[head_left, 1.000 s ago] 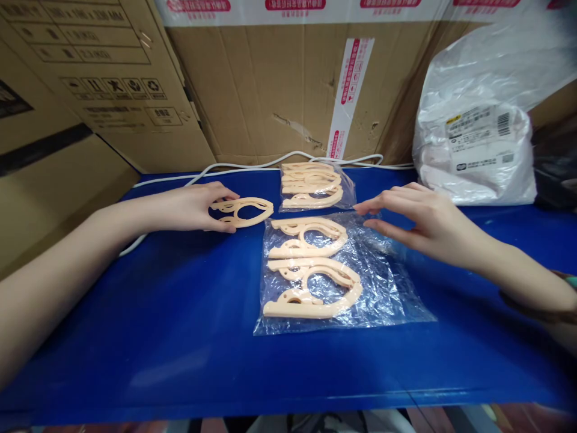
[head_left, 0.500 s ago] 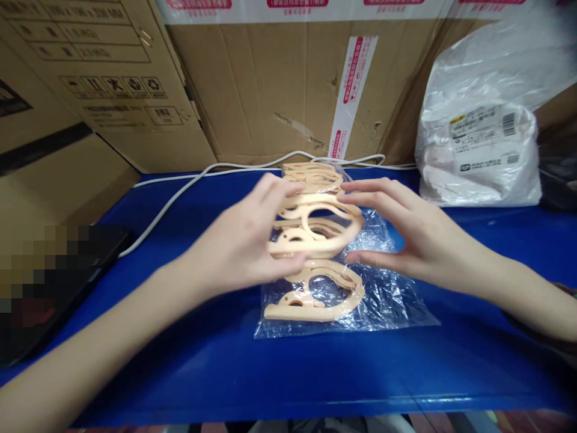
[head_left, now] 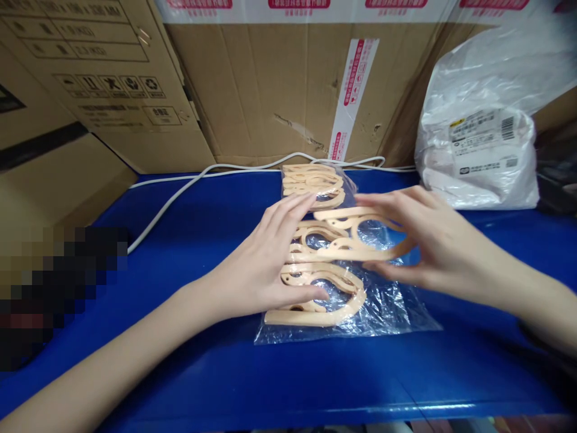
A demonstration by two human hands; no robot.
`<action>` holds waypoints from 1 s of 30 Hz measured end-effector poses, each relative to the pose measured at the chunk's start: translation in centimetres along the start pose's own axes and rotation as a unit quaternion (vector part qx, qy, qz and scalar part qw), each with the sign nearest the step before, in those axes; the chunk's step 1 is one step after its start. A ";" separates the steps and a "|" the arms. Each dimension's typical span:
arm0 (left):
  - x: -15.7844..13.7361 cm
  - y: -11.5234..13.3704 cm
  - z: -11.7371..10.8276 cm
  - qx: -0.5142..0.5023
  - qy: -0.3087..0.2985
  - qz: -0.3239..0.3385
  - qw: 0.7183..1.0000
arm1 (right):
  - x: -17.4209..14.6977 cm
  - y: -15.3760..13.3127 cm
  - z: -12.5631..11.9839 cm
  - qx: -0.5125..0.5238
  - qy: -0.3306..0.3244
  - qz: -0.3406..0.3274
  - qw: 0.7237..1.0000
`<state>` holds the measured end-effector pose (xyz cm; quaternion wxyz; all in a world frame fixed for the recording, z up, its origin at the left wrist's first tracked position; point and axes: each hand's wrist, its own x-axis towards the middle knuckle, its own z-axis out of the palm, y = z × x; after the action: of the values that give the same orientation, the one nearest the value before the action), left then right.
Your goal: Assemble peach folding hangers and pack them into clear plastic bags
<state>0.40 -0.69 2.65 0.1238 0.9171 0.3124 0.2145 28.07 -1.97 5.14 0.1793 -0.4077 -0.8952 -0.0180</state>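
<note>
A beige folding hanger (head_left: pixel 356 255), folded up, is between the thumb and fingers of my right hand (head_left: pixel 433 240), above a clear plastic bag (head_left: pixel 396 313). My left hand (head_left: pixel 265 264) is open, its fingers stretched over the left part of the bag and its thumb over the nearest hangers. Several more folded beige hangers (head_left: pixel 311 319) lie in a column on or under the clear film; which of them are inside I cannot tell. Behind them, another clear-wrapped stack of hangers (head_left: pixel 315 174) lies at the back. My left palm hides some of the hangers.
A blue table (head_left: pixel 216 373) carries everything. Cardboard boxes (head_left: pixel 261 90) stand along its back and left side. A white cable (head_left: pixel 180 192) runs in front of them. At the back right sits a white plastic parcel bag (head_left: pixel 478 150). A dark, pixelated object (head_left: pixel 58 288) lies at left.
The folded hanger has shifted to the right with my right hand and away from my left hand. My left hand has come nearer and flattened over the column of hangers.
</note>
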 end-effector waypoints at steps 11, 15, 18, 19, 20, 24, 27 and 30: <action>-1.1 -2.2 -2.7 -0.081 -0.239 -0.131 0.959 | -4.7 7.3 -2.9 0.261 -0.143 0.247 0.922; -1.3 -2.4 -2.6 -0.088 -0.250 -0.111 0.958 | -4.1 5.1 -1.9 0.310 -0.173 0.218 0.909; -1.4 -2.4 -2.5 -0.086 -0.257 -0.103 0.957 | -2.8 3.0 -1.2 0.268 -0.158 0.189 0.932; -1.4 -2.4 -2.5 -0.086 -0.257 -0.101 0.957 | -2.5 2.4 -0.9 0.249 -0.152 0.178 0.940; -1.4 -2.3 -2.5 -0.087 -0.255 -0.100 0.958 | -2.2 1.8 -0.5 0.232 -0.148 0.165 0.947; -1.5 -2.3 -2.4 -0.090 -0.254 -0.098 0.958 | -1.5 0.6 0.7 0.145 -0.114 0.095 0.978; -1.4 -2.4 -2.4 -0.086 -0.259 -0.100 0.957 | -1.6 1.0 1.1 0.113 -0.107 0.066 0.986; -1.3 -2.3 -2.4 -0.081 -0.256 -0.097 0.958 | -2.1 2.3 0.8 0.114 -0.131 0.070 0.982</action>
<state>-2.86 0.49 3.48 0.2940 0.8934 0.3393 -0.0163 30.81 -1.80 3.41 0.1063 -0.4453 -0.8762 0.1505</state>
